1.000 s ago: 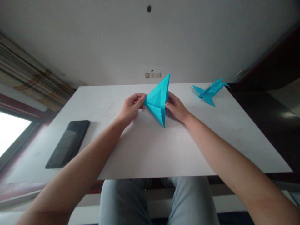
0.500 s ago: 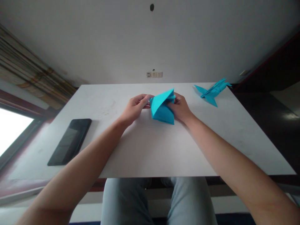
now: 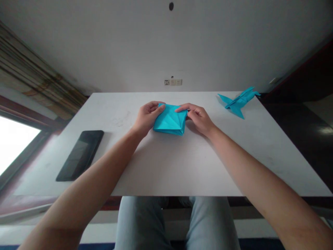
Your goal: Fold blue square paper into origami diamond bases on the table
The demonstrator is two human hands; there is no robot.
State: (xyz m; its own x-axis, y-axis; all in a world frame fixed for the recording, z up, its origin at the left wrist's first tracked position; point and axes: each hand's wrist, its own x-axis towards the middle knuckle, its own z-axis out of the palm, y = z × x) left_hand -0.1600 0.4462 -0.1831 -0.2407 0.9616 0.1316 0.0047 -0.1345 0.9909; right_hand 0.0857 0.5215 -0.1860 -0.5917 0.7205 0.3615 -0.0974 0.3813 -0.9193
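Observation:
A blue sheet of origami paper (image 3: 170,118), folded into a flat square with several layers, is held just above or on the white table. My left hand (image 3: 147,117) pinches its left side, thumb on top and fingers behind. On the right side, my right hand (image 3: 199,118) grips the corner, its index finger stretched across the upper face. Creases fan over the top layer, and the near edge shows layers slightly parted. Whether the paper touches the tabletop I cannot tell.
A finished-looking blue origami bird (image 3: 240,102) lies at the table's back right. A black phone (image 3: 80,155) lies on the left of the white table (image 3: 177,166). Behind the table is a wall with sockets (image 3: 173,82); a curtain (image 3: 31,66) hangs at the left.
The paper's raised, open flap now lies flat, making a square shape. My right hand has moved from inside the fold to its right edge. The view has shifted slightly.

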